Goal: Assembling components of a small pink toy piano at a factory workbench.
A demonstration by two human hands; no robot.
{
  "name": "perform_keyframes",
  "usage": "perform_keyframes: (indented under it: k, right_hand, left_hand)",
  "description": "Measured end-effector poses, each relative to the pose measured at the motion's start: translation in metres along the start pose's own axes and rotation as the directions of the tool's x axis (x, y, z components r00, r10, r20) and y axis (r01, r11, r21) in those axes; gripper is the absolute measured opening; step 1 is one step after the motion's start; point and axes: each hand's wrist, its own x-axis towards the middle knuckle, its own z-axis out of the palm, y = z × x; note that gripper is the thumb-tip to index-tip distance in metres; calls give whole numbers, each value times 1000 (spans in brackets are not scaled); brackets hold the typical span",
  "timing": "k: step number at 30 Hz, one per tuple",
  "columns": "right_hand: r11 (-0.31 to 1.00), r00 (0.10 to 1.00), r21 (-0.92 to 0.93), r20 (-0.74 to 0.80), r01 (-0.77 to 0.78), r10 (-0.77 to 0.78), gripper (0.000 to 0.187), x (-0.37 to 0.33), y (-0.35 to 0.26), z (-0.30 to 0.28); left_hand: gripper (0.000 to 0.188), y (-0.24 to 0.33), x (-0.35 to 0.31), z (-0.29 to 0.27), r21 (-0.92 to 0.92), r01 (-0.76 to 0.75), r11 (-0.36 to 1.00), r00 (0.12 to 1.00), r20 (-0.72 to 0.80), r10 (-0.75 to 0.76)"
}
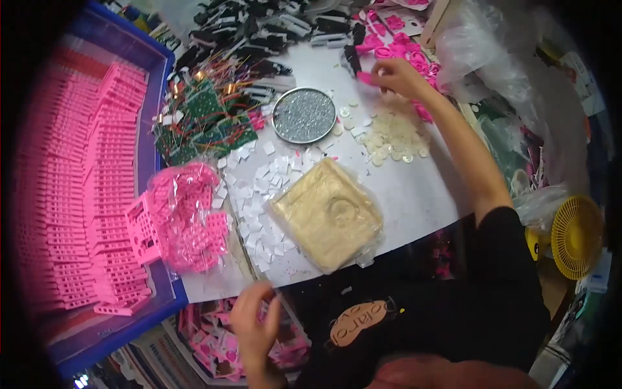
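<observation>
My right hand (396, 79) reaches to the far side of the white work surface (421, 201), its fingers curled in. At its fingertips is a small pink plastic piece (365, 78), which it seems to pinch. Pink plastic parts (402, 50) lie heaped just beyond that hand, and pale round discs (394, 137) are spread below its wrist. My left hand (256, 321) hovers at the near edge with thumb and fingers apart, holding nothing I can see. Below it is a bin of pink parts (214, 353). A wrapped, tan square block (327, 214) lies between my hands.
A blue crate (155, 123) of stacked pink panels stands at left, beside a bagged pink bundle (188, 217). Green circuit boards (207, 129) with wires, white square pieces (259, 220), a round tin of small metal parts (304, 115) and black parts (253, 32) lie beyond. A yellow fan (576, 237) is right.
</observation>
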Motion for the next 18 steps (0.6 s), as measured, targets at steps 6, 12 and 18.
perform_keyframes:
  k: [6,12,18]
  right_hand:
    - [899,741,363,529,243,-414,15,-144,-92,66]
    - [936,879,351,457,-40,-134,19,-165,-111,88]
    - [974,887,222,442,36,-133,22,-152,-115,108]
  left_hand:
    - [48,28,154,94,-597,-372,711,925,-175,337]
    - [47,34,142,102,-45,-510,859,774,-459,436]
    - [51,26,134,111,165,-363,917,771,-501,395]
